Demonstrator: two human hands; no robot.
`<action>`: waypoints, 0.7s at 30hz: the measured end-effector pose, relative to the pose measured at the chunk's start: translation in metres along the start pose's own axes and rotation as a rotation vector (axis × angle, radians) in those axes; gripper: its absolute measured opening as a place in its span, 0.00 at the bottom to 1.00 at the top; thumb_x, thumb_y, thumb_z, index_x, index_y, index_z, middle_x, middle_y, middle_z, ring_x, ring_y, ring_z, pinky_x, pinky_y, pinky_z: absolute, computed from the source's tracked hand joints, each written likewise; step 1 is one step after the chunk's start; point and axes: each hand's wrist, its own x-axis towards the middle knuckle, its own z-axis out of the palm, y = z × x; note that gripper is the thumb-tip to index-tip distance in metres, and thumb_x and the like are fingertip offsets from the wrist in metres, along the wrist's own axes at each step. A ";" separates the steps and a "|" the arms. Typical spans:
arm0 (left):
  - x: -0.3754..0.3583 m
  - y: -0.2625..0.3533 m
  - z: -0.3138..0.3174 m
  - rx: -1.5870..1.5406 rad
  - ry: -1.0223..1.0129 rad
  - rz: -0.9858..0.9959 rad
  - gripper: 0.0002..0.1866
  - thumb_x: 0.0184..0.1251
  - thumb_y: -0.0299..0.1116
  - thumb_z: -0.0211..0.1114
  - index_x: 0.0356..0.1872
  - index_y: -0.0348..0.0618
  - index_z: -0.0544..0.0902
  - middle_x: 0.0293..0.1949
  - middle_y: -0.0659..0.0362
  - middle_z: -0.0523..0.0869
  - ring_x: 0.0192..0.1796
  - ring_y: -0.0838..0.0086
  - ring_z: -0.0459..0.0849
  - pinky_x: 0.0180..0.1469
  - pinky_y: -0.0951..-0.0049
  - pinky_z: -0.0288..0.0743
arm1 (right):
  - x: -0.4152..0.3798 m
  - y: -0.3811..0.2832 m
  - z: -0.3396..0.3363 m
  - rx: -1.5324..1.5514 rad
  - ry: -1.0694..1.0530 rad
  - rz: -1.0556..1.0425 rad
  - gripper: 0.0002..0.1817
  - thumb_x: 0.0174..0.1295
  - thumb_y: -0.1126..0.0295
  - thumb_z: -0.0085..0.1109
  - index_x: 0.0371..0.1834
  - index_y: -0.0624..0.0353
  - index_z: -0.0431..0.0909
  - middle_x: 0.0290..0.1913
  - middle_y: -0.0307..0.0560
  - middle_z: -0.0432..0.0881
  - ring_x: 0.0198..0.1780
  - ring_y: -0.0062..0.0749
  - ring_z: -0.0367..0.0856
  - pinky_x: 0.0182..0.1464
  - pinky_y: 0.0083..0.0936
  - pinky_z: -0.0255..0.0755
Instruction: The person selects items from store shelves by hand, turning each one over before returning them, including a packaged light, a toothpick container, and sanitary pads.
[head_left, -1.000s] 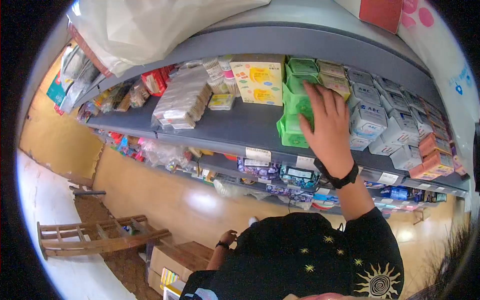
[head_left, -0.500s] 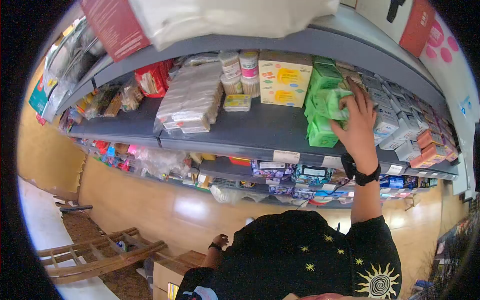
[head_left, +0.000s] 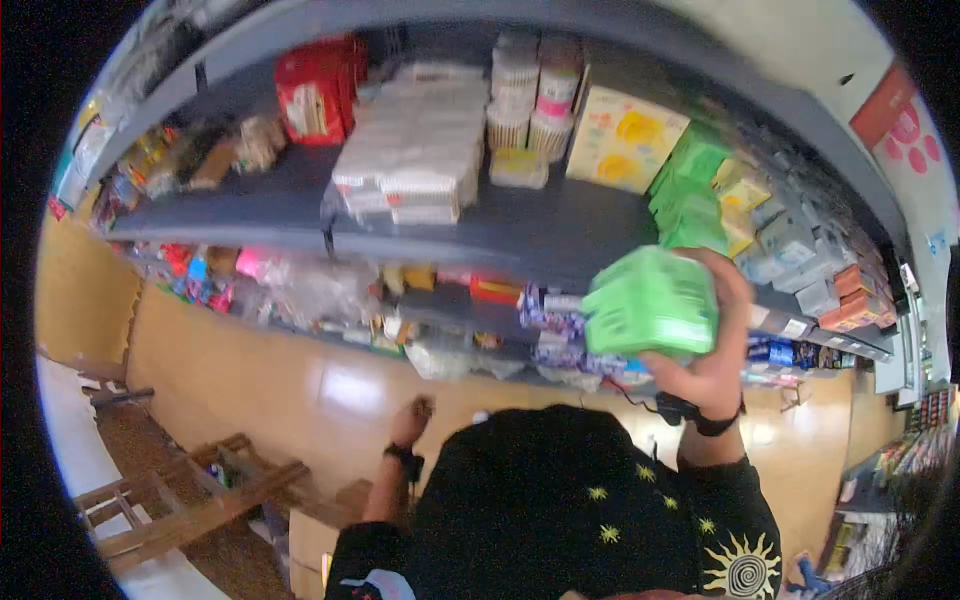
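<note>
My right hand is wrapped round a green pack with dark print, its thumb underneath and its fingers along the far side. The pack hangs in front of the shelf edge, apart from the other green packs stacked on the shelf. Motion blur makes its print unreadable. To their left stands a cream and yellow box, slightly tilted in view. My left hand is low by my body, over the floor and away from the shelf; its fingers are smeared by motion.
On the same shelf are white wrapped bundles, cotton swab tubs, a red package and rows of small boxes. Lower shelves hold mixed goods. A wooden ladder lies at the lower left.
My right hand has drawn a green pack off the shelf and brought it down toward me. My left hand has shifted slightly up and left. The view has moved and tilted.
</note>
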 end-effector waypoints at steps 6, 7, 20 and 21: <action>-0.005 0.215 -0.134 -0.002 -0.060 0.322 0.25 0.77 0.48 0.60 0.65 0.41 0.79 0.51 0.44 0.88 0.54 0.50 0.86 0.58 0.58 0.79 | -0.039 0.054 0.087 0.239 -0.482 0.345 0.44 0.52 0.59 0.80 0.73 0.57 0.70 0.66 0.50 0.78 0.68 0.38 0.76 0.72 0.35 0.66; -0.006 0.225 -0.135 -0.184 -0.089 0.379 0.28 0.76 0.48 0.61 0.69 0.40 0.75 0.54 0.44 0.87 0.55 0.52 0.86 0.58 0.59 0.79 | -0.046 0.059 0.095 0.353 -0.530 0.510 0.41 0.55 0.61 0.78 0.72 0.57 0.71 0.66 0.48 0.78 0.68 0.36 0.75 0.72 0.34 0.64; -0.014 0.256 -0.139 -0.775 -0.135 0.056 0.33 0.75 0.41 0.68 0.74 0.36 0.68 0.55 0.53 0.82 0.55 0.73 0.80 0.56 0.71 0.77 | -0.069 0.083 0.156 0.695 -0.538 0.602 0.39 0.67 0.63 0.71 0.78 0.61 0.63 0.73 0.50 0.71 0.73 0.33 0.70 0.75 0.32 0.63; -0.018 0.261 -0.144 -0.728 -0.115 0.086 0.33 0.75 0.40 0.67 0.74 0.35 0.68 0.56 0.53 0.82 0.56 0.73 0.80 0.57 0.71 0.77 | -0.071 0.087 0.156 0.609 -0.562 0.601 0.38 0.67 0.63 0.70 0.77 0.62 0.64 0.72 0.50 0.72 0.72 0.33 0.70 0.75 0.32 0.63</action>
